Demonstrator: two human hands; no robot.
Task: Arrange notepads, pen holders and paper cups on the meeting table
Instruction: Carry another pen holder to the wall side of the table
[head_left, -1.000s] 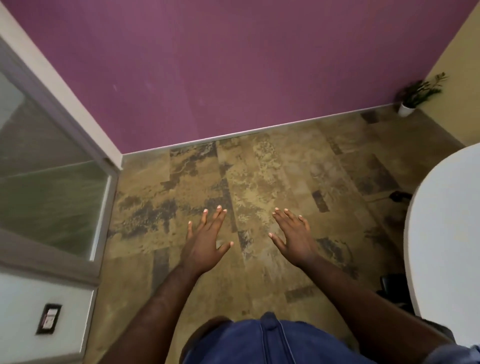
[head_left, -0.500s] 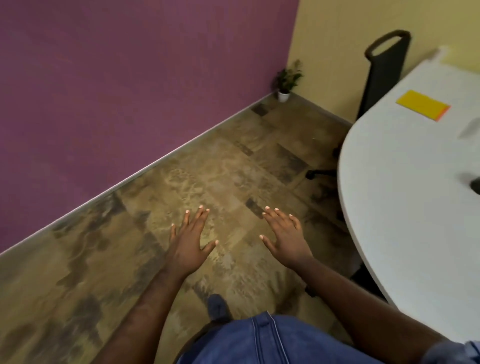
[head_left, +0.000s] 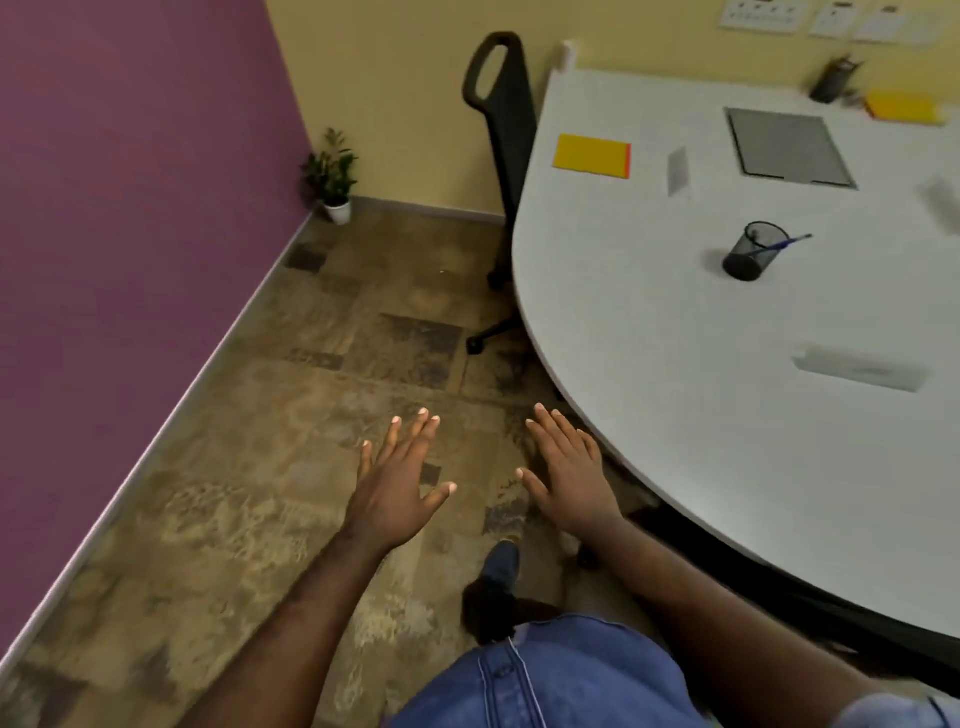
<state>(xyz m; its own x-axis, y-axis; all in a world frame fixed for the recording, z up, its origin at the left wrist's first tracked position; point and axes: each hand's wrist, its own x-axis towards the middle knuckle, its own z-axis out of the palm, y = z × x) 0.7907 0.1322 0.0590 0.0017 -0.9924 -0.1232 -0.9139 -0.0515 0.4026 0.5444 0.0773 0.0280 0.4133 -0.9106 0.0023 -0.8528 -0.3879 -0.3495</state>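
Notepads, pen holders and cups are waiting on the meeting table (head_left: 649, 374) as a person is standing beside its rounded end, both hands empty. The left hand (head_left: 397, 491) and the right hand (head_left: 569, 467) are hovering palm-down over the floor, fingers straight and spread, holding nothing, set a little apart from each other; the right one is hanging just beside the table's curved edge. To do this step well, the person is probably best turning fully to the table and reaching first for the nearest item, lifting the mesh pen holder (head_left: 748, 253) by its wall so the blue pen (head_left: 782, 244) leaning out of it is not tipping free. That holder is sitting well inboard on the white top. Farther off, a yellow notepad (head_left: 591, 156) is lying flat near the far edge, and a second yellow pad (head_left: 904, 106) is resting beside another dark pen holder (head_left: 831, 80) at the back. No paper cup is plainly showing. A black office chair (head_left: 501, 93) is standing against the yellow wall, a small potted plant (head_left: 332, 174) in the corner by the purple wall.
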